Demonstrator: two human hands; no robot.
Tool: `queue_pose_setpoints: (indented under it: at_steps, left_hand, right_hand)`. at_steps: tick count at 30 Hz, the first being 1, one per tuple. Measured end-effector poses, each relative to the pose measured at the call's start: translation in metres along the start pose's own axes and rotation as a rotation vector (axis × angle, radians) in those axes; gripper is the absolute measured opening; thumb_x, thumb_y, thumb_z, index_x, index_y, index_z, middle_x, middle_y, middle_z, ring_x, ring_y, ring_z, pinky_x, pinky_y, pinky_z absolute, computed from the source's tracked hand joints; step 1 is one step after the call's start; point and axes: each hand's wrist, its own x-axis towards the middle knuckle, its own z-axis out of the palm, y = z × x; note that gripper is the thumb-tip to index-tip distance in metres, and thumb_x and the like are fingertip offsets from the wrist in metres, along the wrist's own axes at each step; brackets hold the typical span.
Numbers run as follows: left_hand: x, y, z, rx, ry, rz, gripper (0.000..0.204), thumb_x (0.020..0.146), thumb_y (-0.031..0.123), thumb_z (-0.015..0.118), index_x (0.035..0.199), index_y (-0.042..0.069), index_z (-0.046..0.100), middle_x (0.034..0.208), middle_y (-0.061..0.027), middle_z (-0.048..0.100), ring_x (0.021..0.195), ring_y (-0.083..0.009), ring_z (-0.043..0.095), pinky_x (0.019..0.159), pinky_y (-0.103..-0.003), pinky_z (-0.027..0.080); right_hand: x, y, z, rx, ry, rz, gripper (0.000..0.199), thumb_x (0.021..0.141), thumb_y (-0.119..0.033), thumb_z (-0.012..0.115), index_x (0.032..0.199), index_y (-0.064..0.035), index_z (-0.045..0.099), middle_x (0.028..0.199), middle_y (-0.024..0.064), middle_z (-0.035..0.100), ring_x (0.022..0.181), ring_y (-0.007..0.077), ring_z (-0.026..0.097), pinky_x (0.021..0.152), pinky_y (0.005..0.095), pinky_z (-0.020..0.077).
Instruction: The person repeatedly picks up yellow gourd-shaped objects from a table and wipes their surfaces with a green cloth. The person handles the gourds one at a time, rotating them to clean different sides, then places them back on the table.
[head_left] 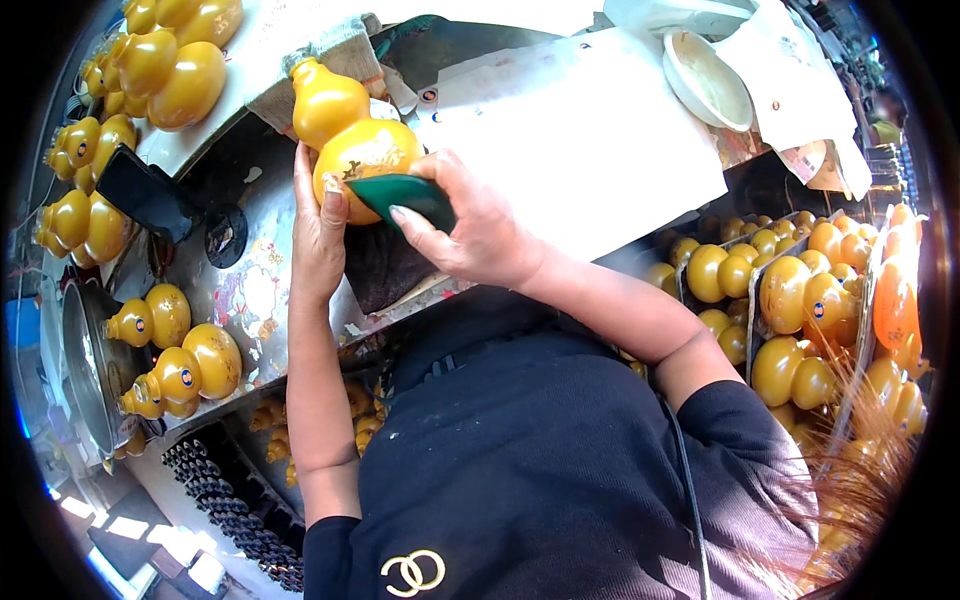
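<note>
Your left hand [318,235] clamps the golden gourd [352,135], your right hand [470,230] pinches a green scraper [405,195] against it, while crates [755,300] beside you brim with gourds.

Two hands work on a yellow gourd-shaped bottle over a cluttered worktop.

The left hand [318,235] cups the yellow gourd bottle [350,135] from its left side, while the right hand [470,225] presses a dark green flat card [405,195] against the bottle's lower bulb. The bottle lies tilted, neck pointing up-left toward a grey cloth [335,50]. A large white sheet [580,140] covers the worktop [255,270] to the right, with a white bowl [708,80] beyond it. More yellow gourds fill the box [790,300] at right and stand at left.
</note>
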Motion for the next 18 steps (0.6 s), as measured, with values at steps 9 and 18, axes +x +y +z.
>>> queue_pose_setpoints:
  at_steps: [9,18]
  left_hand:
    - [-0.002,-0.006,-0.006,0.007,-0.034,-0.009,0.08,0.092,0.056,0.046,0.147,0.003,0.024,0.144,-0.0138,0.037,0.135,-0.0224,0.034,0.111,-0.034,0.025]
    - [-0.002,-0.007,-0.014,0.048,-0.07,0.012,0.078,0.094,0.056,0.041,0.148,0.002,0.022,0.145,-0.0136,0.035,0.136,-0.0225,0.033,0.112,-0.034,0.023]
  right_hand:
    - [-0.006,0.004,-0.016,0.428,-0.003,0.541,0.027,0.086,-0.016,0.065,0.099,-0.0028,0.046,0.081,0.0072,0.055,0.062,0.0113,0.06,0.051,0.0238,0.0499]
    - [-0.014,0.021,-0.014,0.241,0.241,0.501,0.022,0.084,-0.011,0.065,0.1,-0.0038,0.052,0.082,0.0066,0.059,0.069,0.0123,0.061,0.052,0.0249,0.0486]
